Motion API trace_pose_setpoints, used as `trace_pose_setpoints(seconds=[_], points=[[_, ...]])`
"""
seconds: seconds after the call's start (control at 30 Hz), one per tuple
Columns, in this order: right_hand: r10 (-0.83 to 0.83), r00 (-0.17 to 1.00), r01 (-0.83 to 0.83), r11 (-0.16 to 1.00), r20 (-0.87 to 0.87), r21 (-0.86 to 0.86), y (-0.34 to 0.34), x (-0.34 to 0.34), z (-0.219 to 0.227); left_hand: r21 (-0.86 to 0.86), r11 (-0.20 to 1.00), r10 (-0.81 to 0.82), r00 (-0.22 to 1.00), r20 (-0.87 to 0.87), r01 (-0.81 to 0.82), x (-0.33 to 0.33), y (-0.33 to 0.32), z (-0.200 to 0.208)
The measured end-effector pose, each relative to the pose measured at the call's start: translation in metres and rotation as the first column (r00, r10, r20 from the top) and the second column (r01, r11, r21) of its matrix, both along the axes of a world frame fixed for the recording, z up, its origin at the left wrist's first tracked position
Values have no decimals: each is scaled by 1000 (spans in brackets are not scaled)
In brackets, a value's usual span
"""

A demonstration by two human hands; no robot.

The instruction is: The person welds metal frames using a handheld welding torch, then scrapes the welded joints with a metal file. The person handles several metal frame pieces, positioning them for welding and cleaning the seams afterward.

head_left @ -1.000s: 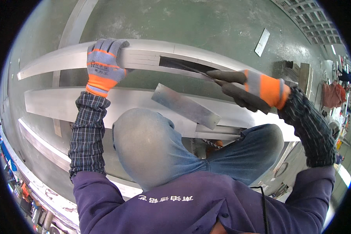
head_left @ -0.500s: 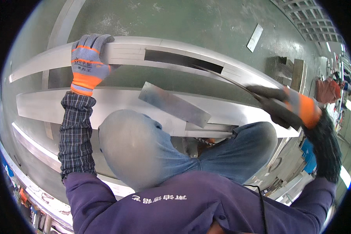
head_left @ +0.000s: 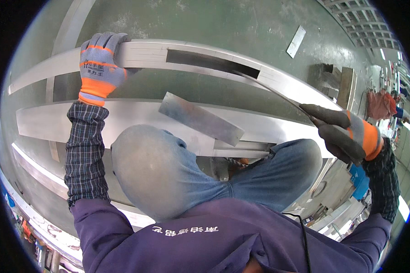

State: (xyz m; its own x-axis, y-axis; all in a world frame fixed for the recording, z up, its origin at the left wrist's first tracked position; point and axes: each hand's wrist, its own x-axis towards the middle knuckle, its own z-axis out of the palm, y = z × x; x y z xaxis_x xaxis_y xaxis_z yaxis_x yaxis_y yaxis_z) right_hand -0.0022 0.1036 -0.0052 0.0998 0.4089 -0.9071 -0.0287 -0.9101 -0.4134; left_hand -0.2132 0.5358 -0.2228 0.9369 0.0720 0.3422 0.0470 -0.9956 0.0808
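My left hand (head_left: 102,66), in a grey and orange work glove, wraps over the long silver metal beam (head_left: 143,53) at its left part. A long rectangular slot (head_left: 205,63) is cut in the beam's upper face. My right hand (head_left: 344,132), gloved in black, grey and orange, closes round the end of a long thin metal file (head_left: 278,92). The file slants up to the left, and its tip rests at the slot's right part. Its handle is hidden in the glove. Nearer to me, a loose flat metal plate (head_left: 200,119) lies on a second beam (head_left: 118,119).
My bent knees (head_left: 150,170) are close to the second beam. A third beam (head_left: 36,168) lies at the left. On the green floor (head_left: 205,22) are a small metal strip (head_left: 296,42) and, at the right, some metal offcuts (head_left: 346,86).
My right hand has moved right and toward me, drawing the file back along the slot. My left hand keeps its hold on the beam; the whole view has shifted slightly.
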Motion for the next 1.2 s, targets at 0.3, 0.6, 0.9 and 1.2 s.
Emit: trace_pose_setpoints(seconds=[0.3, 0.6, 0.9, 1.2], points=[[-2, 998, -3, 997, 61, 79, 1, 3, -32, 40, 999, 39, 998, -42, -38, 8, 6, -7], [178, 980, -191, 968, 91, 160, 52, 5, -78, 2, 1000, 9, 998, -55, -9, 10, 2, -8], [98, 994, -100, 995, 56, 19, 49, 3, -43, -5, 1000, 28, 999, -30, -28, 4, 0, -2], [46, 998, -48, 998, 38, 30, 6, 11, -15, 36, 999, 17, 1000, 14, -17, -3, 9, -7]])
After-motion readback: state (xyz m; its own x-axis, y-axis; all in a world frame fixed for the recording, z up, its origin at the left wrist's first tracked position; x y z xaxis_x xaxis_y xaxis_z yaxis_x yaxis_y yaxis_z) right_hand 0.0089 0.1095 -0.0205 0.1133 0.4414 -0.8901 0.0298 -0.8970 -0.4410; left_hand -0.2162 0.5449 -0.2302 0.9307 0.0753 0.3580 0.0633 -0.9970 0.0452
